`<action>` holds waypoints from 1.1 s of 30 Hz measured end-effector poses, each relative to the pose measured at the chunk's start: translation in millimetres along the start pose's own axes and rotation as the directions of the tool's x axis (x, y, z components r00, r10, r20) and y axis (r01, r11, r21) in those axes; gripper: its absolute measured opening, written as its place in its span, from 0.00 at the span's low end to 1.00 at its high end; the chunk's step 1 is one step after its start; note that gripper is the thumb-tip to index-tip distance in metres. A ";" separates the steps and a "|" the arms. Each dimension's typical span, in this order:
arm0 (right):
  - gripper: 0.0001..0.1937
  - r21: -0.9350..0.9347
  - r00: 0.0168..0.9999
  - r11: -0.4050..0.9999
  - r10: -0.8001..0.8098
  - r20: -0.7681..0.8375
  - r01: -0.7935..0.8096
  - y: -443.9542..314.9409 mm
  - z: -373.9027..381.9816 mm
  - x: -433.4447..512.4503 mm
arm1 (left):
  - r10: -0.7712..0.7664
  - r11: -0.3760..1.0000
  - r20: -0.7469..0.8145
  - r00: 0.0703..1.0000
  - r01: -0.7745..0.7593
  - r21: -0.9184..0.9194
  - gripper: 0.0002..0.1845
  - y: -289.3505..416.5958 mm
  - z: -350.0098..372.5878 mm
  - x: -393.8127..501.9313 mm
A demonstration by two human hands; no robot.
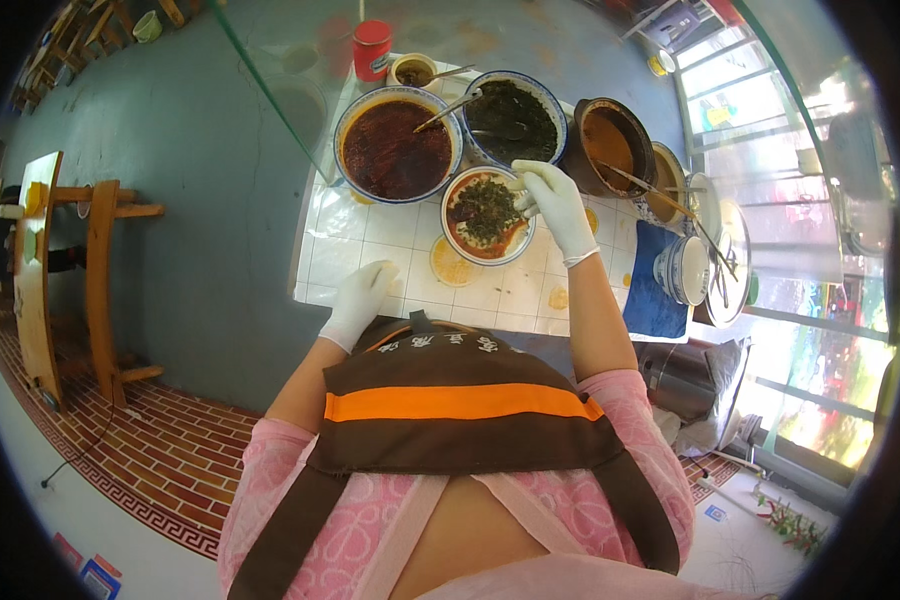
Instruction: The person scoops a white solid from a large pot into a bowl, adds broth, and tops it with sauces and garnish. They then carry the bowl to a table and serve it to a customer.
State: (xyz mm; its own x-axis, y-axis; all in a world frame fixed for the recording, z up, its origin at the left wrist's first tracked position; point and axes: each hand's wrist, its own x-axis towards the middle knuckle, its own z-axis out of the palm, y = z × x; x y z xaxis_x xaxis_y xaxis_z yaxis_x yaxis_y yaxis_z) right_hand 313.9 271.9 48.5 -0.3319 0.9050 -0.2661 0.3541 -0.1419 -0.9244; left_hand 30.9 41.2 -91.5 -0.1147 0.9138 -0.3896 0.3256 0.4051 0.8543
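Note:
A bowl of pale food topped with chopped green herbs and red sauce stands on the tiled-pattern tabletop. My right hand, in a white glove, is at its right rim with bent fingers; whether it holds anything is hidden. Gloved too, my left hand rests near the table's front left edge, its fingers close together and nothing visible in them. Behind the bowl are a large bowl of dark red chili oil with a metal spoon and a large bowl of dark green herbs.
A brown clay pot with a long ladle stands at the right, beside more bowls. Stacked bowls sit by a blue cloth. A red canister and a small sauce bowl are at the back. A glass panel edge crosses the back left.

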 end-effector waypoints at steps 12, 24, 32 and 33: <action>0.32 0.177 0.918 0.935 0.341 -0.203 -0.308 153.6 -14.8 33.8 | -0.099 0.562 0.261 0.960 0.271 -0.782 0.40 72.8 72.0 92.1; 0.32 0.320 0.940 0.905 0.327 -0.095 -0.282 113.8 12.9 -28.4 | 0.246 0.825 0.107 0.963 -0.150 -0.545 0.39 81.3 59.4 36.6; 0.33 0.272 0.980 0.946 0.195 -0.047 -0.175 167.2 84.3 -58.4 | -0.100 0.536 0.095 0.991 0.134 -0.833 0.42 7.9 43.4 20.6; 0.34 0.245 0.962 0.934 0.274 -0.015 -0.262 172.2 92.7 -53.6 | -0.083 0.587 0.057 0.995 0.095 -0.804 0.42 3.1 40.1 15.9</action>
State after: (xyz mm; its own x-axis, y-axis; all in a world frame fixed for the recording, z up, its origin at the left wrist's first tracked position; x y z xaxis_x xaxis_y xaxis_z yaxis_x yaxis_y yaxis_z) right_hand 311.6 161.8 -121.8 -0.2087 0.8376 -0.5049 0.2036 -0.4677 -0.8601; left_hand 67.7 55.9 -108.8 -0.0877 0.8739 -0.4782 -0.5745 0.3478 0.7410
